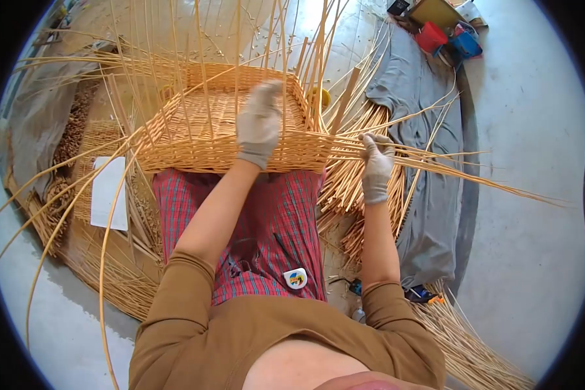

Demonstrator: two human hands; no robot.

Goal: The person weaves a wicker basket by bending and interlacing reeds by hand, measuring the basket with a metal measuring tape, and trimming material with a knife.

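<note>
A partly woven wicker basket (214, 151) rests across my lap, with upright stakes rising from its walls. My left hand (260, 123), in a pale work glove, is over the near wall. Its fingers are smeared by motion, so their grip does not show. To the right of the basket, my gloved right hand (377, 166) is closed around several long willow rods (435, 162), which run out from the basket's right corner. More loose rod ends (88, 179) bend outward from the left corner.
Bundles of cut rods (354, 185) lie on the floor at right, partly under a grey cloth (429, 214). A white tape measure (295, 279) sits on my checked apron. White paper (109, 193) is at left. Red and blue containers (431, 38) stand at the upper right.
</note>
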